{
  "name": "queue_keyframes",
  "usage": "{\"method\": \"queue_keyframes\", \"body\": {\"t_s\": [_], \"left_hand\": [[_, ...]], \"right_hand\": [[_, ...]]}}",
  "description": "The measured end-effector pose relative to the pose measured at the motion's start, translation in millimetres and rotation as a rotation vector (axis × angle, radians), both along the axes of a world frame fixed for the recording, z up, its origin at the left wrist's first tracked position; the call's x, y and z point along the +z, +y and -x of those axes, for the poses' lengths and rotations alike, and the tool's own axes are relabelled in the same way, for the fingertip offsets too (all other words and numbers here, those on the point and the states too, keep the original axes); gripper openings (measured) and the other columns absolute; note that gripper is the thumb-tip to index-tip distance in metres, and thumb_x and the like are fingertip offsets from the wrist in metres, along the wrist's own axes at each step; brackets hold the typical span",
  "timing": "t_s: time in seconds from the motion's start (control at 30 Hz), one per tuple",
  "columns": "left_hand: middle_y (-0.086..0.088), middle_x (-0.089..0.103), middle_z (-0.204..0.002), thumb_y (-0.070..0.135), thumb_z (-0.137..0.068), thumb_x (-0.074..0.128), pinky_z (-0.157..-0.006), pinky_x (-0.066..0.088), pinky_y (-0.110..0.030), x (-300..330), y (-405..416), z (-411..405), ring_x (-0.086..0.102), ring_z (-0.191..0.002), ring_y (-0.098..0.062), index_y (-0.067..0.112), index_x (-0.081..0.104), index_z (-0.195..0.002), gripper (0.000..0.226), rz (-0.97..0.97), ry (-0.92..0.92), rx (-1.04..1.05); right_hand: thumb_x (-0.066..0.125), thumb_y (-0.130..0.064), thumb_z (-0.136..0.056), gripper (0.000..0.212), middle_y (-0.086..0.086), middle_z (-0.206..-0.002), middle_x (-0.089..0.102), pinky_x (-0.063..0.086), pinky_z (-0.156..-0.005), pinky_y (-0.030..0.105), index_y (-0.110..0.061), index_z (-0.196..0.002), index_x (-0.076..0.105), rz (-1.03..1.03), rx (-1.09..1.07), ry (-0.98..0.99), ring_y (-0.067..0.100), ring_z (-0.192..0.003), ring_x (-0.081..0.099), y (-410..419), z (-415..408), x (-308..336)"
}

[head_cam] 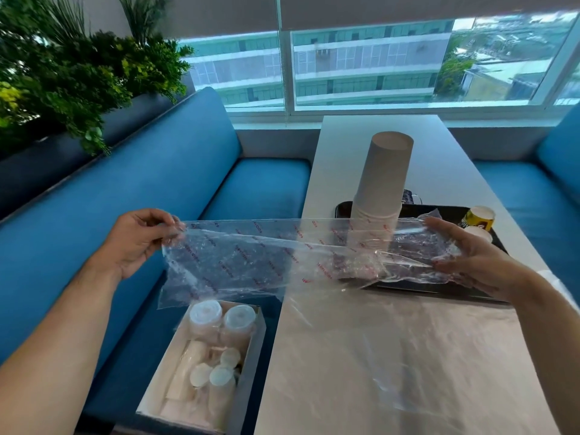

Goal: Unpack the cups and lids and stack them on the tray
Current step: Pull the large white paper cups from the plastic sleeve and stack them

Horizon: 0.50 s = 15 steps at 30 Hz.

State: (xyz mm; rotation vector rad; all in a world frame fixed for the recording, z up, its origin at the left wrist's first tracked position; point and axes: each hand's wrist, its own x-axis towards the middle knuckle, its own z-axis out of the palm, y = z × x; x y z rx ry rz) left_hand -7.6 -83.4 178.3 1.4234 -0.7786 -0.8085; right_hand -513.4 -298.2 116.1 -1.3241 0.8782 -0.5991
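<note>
An empty clear plastic sleeve (251, 259) with red print is stretched flat between my hands, above the table's left edge. My left hand (138, 243) pinches its left end with thumb and fingers. My right hand (470, 262) holds the crumpled right end, fingers curled into the film. Behind the sleeve a tall upside-down stack of pale paper cups (384, 180) stands on the black tray (439, 288). On the bench below, an open cardboard box (251, 365) holds several wrapped stacks of cups and lids (219, 328).
Another clear plastic sheet (408, 356) lies flat on the white table (439, 158) in front of me. A yellow printed cup (477, 218) sits at the tray's right end. Blue bench seats (157, 199) flank the table; plants (69, 73) rise behind the left one.
</note>
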Motion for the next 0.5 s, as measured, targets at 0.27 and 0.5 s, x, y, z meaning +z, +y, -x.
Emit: {"method": "queue_keyframes", "body": {"t_s": [0.27,0.5], "left_hand": [[0.005,0.066,-0.060,-0.013,-0.071,0.072,-0.059,0.058,-0.015,-3.7,3.4,0.3,0.072,-0.063,-0.006,0.020,0.067,-0.051,0.039,0.027,-0.013,-0.005],[0.004,0.078,-0.088,-0.013,-0.097,0.045,-0.066,0.056,-0.011,-7.0,6.7,-2.9,0.072,-0.071,-0.003,0.008,0.080,-0.074,0.047,-0.058,-0.058,-0.026]], "right_hand": [[0.060,0.021,-0.076,0.084,-0.023,-0.147,0.045,0.062,-0.073,0.028,-0.038,-0.135,0.061,-0.073,0.025,-0.094,0.012,-0.101,0.071,3.6,6.5,2.1],[0.050,0.033,-0.081,0.099,-0.014,-0.141,0.051,0.055,-0.050,0.023,-0.042,-0.146,0.046,-0.076,0.049,-0.073,0.014,-0.064,0.063,7.8,2.3,8.5]]}}
